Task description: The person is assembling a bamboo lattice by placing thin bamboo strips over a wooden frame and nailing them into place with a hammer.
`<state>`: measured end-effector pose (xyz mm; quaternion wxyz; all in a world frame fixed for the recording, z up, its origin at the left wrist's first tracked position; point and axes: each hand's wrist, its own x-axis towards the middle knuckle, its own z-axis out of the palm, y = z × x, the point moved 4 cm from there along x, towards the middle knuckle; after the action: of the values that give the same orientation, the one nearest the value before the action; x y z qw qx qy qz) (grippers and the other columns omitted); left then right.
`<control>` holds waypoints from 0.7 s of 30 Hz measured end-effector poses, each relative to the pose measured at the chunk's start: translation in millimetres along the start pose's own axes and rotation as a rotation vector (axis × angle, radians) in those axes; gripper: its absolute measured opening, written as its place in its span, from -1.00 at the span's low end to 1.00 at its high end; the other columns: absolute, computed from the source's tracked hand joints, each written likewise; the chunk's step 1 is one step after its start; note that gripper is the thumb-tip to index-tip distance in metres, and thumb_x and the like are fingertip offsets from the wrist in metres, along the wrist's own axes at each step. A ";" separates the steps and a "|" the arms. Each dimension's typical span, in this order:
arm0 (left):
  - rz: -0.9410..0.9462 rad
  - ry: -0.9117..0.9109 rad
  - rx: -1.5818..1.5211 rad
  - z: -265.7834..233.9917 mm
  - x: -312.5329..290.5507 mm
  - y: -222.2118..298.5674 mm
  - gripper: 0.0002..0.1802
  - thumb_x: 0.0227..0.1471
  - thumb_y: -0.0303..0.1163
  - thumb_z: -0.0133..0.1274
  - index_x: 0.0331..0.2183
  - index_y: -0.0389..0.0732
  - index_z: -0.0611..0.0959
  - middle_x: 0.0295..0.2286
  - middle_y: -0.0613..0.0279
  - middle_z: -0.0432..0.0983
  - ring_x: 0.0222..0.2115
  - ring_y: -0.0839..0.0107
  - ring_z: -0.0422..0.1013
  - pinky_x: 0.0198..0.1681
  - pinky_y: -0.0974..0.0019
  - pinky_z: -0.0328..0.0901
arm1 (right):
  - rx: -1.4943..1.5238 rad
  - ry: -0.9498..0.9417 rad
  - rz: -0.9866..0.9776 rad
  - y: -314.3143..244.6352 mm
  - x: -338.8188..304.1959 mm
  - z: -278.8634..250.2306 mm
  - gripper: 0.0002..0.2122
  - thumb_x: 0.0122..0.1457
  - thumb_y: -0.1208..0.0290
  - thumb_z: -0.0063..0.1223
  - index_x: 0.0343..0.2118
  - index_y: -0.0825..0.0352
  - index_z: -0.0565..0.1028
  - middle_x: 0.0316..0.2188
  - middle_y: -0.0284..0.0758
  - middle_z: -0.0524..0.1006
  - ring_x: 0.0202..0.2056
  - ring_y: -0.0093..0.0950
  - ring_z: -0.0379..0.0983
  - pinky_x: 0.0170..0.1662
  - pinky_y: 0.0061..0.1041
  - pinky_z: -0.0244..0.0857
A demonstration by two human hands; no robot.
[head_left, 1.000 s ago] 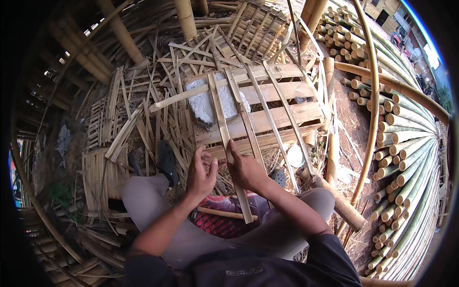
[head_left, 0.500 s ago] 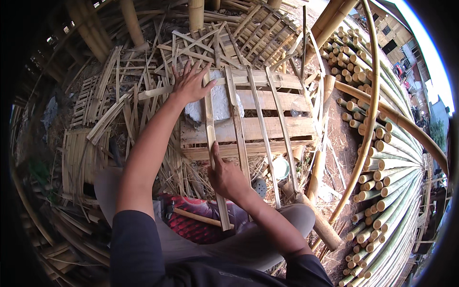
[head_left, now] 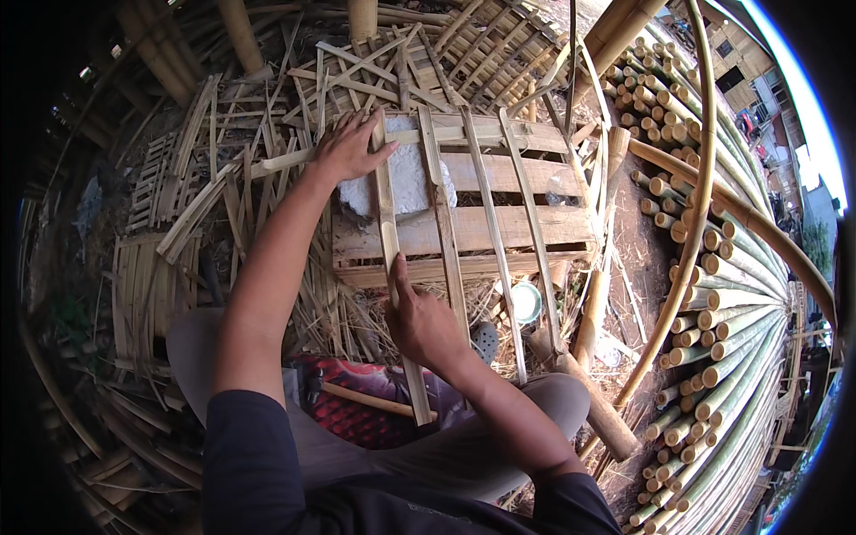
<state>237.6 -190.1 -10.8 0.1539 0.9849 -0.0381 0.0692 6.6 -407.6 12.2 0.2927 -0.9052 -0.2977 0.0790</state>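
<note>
Four long split bamboo strips lie side by side across a slatted wooden platform, their near ends reaching toward my lap. My left hand (head_left: 348, 152) rests with fingers stretched where the leftmost bamboo strip (head_left: 386, 201) meets a bamboo crosspiece (head_left: 459, 134), its thumb over the strip. Lower down, my right hand (head_left: 426, 325) is closed at the same strip's right edge, index finger pointing along it; its curled fingertips are partly hidden. A whitish slab (head_left: 410, 183) lies beneath the strips on the wooden platform (head_left: 499, 227). Near my lap lies a wooden-handled hammer (head_left: 379, 399).
Loose bamboo strips (head_left: 357, 76) pile up beyond and left of the platform. A stack of bamboo poles (head_left: 722, 330) fills the right side, near a curved pole (head_left: 691, 232). A short thick bamboo piece (head_left: 593, 406) and a pale round container (head_left: 526, 303) sit nearer.
My left hand's fingers have drawn closer together at the crossing. My right hand keeps its place on the strip. The whole view has shifted slightly.
</note>
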 end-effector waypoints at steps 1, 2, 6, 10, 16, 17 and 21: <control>-0.012 -0.006 0.052 -1.1 -0.7 3.1 0.00 0.01 0.47 -0.27 0.33 0.14 0.02 0.29 0.02 -0.02 0.32 0.03 -0.13 0.31 -0.32 -0.40 | 0.008 -0.002 0.002 1.3 0.1 1.2 -0.22 0.15 0.39 -0.06 0.28 0.57 -0.27 -0.60 0.09 0.48 -0.62 0.08 0.42 -0.52 0.05 0.30; -0.024 -0.011 0.104 -1.8 -2.2 6.4 -0.01 0.00 0.48 -0.27 0.33 0.16 0.03 0.29 0.02 -0.02 0.32 0.02 -0.14 0.31 -0.32 -0.40 | 0.017 -0.005 0.003 3.0 0.0 3.3 -0.21 0.15 0.39 -0.06 0.28 0.57 -0.28 -0.60 0.09 0.48 -0.62 0.08 0.42 -0.52 0.05 0.30; -0.052 -0.023 0.196 -15.3 -9.0 17.6 -0.02 -0.02 0.50 -0.29 0.32 0.27 0.02 0.29 0.02 -0.03 0.32 0.00 -0.15 0.30 -0.34 -0.42 | 0.037 0.002 -0.016 6.2 0.4 9.7 -0.21 0.16 0.39 -0.07 0.28 0.57 -0.29 -0.60 0.10 0.48 -0.63 0.07 0.42 -0.53 0.04 0.30; -0.060 -0.023 0.197 -17.4 -11.3 14.5 -0.01 -0.04 0.52 -0.29 0.32 0.28 0.01 0.29 0.03 -0.03 0.32 0.00 -0.15 0.28 -0.39 -0.43 | 0.031 0.012 -0.004 0.7 1.4 9.3 -0.22 0.16 0.39 -0.08 0.28 0.57 -0.27 -0.61 0.09 0.48 -0.63 0.06 0.42 -0.54 0.03 0.30; -0.074 -0.045 0.185 -17.6 -9.6 16.0 -0.01 -0.04 0.52 -0.29 0.32 0.29 0.00 0.30 0.04 -0.04 0.32 -0.01 -0.14 0.27 -0.43 -0.41 | -0.006 0.022 -0.015 3.4 0.8 7.1 -0.23 0.16 0.40 -0.08 0.29 0.56 -0.26 -0.62 0.08 0.48 -0.65 0.05 0.41 -0.56 0.03 0.29; -0.078 -0.047 0.180 -17.6 -8.7 16.7 -0.01 -0.04 0.52 -0.28 0.32 0.29 0.00 0.30 0.04 -0.04 0.32 -0.01 -0.14 0.27 -0.44 -0.41 | -0.006 0.030 -0.019 5.3 1.1 8.3 -0.23 0.16 0.40 -0.08 0.29 0.56 -0.27 -0.63 0.08 0.47 -0.65 0.05 0.41 -0.57 0.03 0.28; -0.090 -0.047 0.169 -15.9 -6.6 14.7 0.00 -0.05 0.53 -0.27 0.32 0.29 -0.01 0.30 0.04 -0.04 0.31 -0.03 -0.11 0.26 -0.45 -0.38 | 0.009 0.048 -0.048 8.3 1.8 11.8 -0.21 0.15 0.41 -0.07 0.28 0.56 -0.29 -0.63 0.08 0.47 -0.66 0.04 0.41 -0.59 0.03 0.27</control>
<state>227.7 -198.8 7.6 0.0720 0.9965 0.0087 0.0419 8.4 -406.3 -2.1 0.3057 -0.8981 -0.3118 0.0515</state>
